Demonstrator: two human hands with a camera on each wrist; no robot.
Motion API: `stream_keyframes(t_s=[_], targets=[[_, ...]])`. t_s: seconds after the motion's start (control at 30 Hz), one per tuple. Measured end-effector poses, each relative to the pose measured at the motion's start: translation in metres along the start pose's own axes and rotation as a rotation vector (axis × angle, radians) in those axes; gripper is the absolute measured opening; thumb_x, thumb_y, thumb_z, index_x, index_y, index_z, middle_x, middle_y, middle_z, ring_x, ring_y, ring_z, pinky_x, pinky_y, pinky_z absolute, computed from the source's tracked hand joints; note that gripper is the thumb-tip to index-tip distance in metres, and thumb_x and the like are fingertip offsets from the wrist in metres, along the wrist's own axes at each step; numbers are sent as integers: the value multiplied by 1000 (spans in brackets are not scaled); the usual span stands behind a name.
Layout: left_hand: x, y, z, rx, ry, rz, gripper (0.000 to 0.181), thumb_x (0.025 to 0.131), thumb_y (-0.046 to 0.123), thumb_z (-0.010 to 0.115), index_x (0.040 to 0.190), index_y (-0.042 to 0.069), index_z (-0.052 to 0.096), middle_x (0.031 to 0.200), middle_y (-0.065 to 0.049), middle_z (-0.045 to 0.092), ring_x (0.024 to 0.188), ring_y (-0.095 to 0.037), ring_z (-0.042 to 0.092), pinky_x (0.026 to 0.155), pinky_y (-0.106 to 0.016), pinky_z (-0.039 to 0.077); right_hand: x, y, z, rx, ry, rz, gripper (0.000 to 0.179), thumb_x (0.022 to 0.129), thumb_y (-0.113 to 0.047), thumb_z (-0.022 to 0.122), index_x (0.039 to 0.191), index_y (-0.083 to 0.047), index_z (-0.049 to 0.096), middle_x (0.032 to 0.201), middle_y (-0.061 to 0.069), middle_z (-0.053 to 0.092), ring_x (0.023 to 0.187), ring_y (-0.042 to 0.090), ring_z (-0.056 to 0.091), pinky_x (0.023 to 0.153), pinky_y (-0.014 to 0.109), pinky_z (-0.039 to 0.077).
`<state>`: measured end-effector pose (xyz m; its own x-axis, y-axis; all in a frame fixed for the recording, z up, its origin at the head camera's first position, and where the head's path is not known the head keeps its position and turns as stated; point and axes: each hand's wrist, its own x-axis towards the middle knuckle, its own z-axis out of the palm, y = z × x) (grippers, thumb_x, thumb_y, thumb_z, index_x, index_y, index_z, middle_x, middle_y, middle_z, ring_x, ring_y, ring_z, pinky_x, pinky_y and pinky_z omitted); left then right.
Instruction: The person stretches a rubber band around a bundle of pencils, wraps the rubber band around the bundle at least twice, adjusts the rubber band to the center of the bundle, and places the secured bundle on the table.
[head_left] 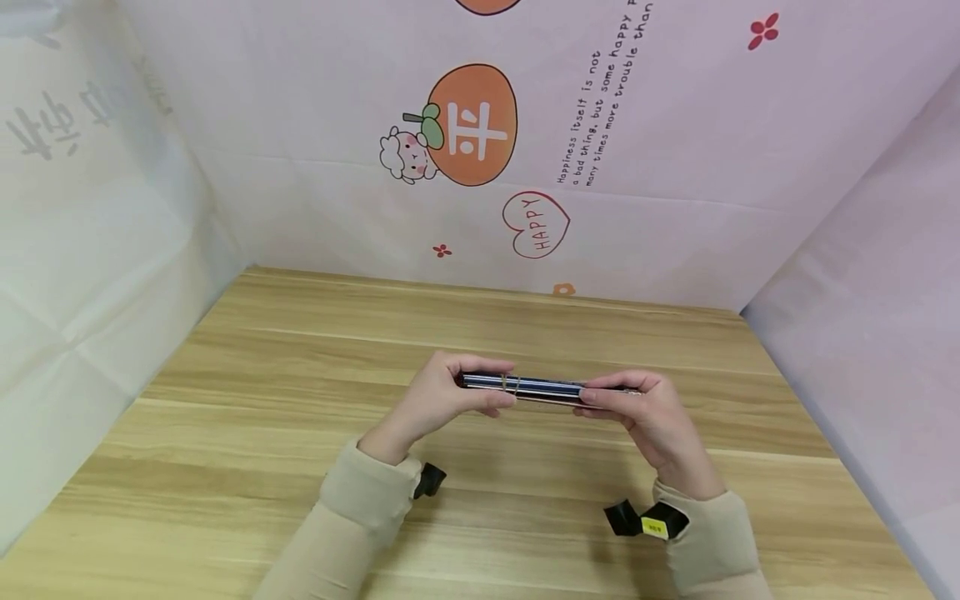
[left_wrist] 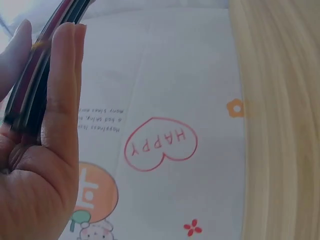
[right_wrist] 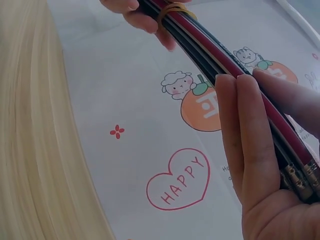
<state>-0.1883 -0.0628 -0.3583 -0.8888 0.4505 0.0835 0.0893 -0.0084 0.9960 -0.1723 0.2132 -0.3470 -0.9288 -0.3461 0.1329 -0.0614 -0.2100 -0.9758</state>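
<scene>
A bundle of pencils, dark blue and dark red, lies level between both hands above the table. My left hand grips its left end, thumb on the near side and fingers on the far side. The right hand pinches the other end. In the right wrist view, metal ferrules show at the end in the right palm. A yellowish rubber band loops around the bundle close to the left fingertips. The left wrist view shows the pencils running up out of the left palm.
Under the hands is a wood-grain table. A printed white sheet with fruit drawings and writing stands behind it, and pale sheets rise on both sides. Black wrist devices stick out from the sleeves.
</scene>
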Motion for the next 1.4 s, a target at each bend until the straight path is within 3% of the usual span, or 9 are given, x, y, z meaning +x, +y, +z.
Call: stream_keyframes(t_s=[0.23, 0.47, 0.63, 0.8, 0.93, 1.07, 1.23, 1.3, 1.4], targets=[[-1, 1, -1, 97, 20, 2, 30, 80, 12, 82, 109, 5, 76, 99, -11, 77, 71, -15, 72, 76, -43, 62, 0, 1, 1, -22, 8, -1, 36, 87, 17, 59, 87, -11, 80, 88, 5, 77, 77, 17, 76, 74, 32, 62], [-1, 1, 10, 268, 23, 7, 29, 79, 24, 85, 106, 16, 79, 94, -1, 78, 75, -4, 64, 68, -23, 54, 0, 5, 5, -72, 2, 12, 35, 86, 16, 62, 85, -14, 80, 87, 4, 77, 76, 17, 75, 73, 33, 62], [-3, 2, 15, 402, 5, 51, 32, 79, 32, 84, 109, 21, 78, 96, 3, 78, 67, -5, 53, 59, -19, 43, -1, 5, 6, -91, -9, 30, 34, 86, 15, 63, 86, -15, 80, 86, 4, 77, 75, 16, 75, 74, 32, 62], [-6, 7, 11, 515, -10, 90, 41, 80, 35, 83, 117, 19, 75, 104, 3, 76, 74, -5, 58, 65, -19, 48, -3, 1, 6, -91, 0, 24, 35, 86, 15, 62, 85, -15, 80, 87, 4, 77, 75, 17, 75, 73, 32, 62], [-9, 12, 5, 601, -4, 91, 35, 79, 35, 83, 110, 21, 77, 99, 8, 76, 74, -3, 59, 68, -21, 50, -3, -1, 7, -75, 2, 12, 35, 86, 16, 62, 86, -14, 80, 87, 4, 77, 75, 18, 75, 73, 33, 62], [-11, 13, 5, 677, -6, 130, 24, 80, 36, 82, 99, 22, 80, 86, 12, 74, 62, -1, 51, 58, -19, 44, -2, 1, 10, -91, -2, 16, 34, 85, 15, 63, 85, -15, 80, 86, 4, 77, 75, 17, 75, 73, 33, 62], [-10, 11, 12, 790, -26, 199, 18, 82, 38, 80, 82, 21, 76, 59, 14, 53, 50, 1, 31, 47, -17, 27, -2, 1, 15, -176, 31, 42, 29, 83, 11, 69, 84, -15, 79, 84, 4, 77, 73, 17, 75, 73, 33, 62], [-9, 9, 15, 831, -17, 226, 19, 83, 39, 79, 82, 20, 76, 57, 14, 47, 49, 1, 29, 46, -17, 24, -2, 0, 16, -193, 42, 41, 27, 83, 10, 70, 84, -15, 79, 84, 3, 77, 73, 17, 75, 73, 33, 62], [-10, 10, 20, 886, 2, 291, 22, 83, 40, 77, 94, 21, 79, 62, 13, 56, 50, 0, 32, 46, -17, 26, -2, 0, 17, -192, 33, 28, 29, 83, 11, 69, 83, -15, 79, 84, 3, 77, 73, 17, 75, 72, 33, 62]])
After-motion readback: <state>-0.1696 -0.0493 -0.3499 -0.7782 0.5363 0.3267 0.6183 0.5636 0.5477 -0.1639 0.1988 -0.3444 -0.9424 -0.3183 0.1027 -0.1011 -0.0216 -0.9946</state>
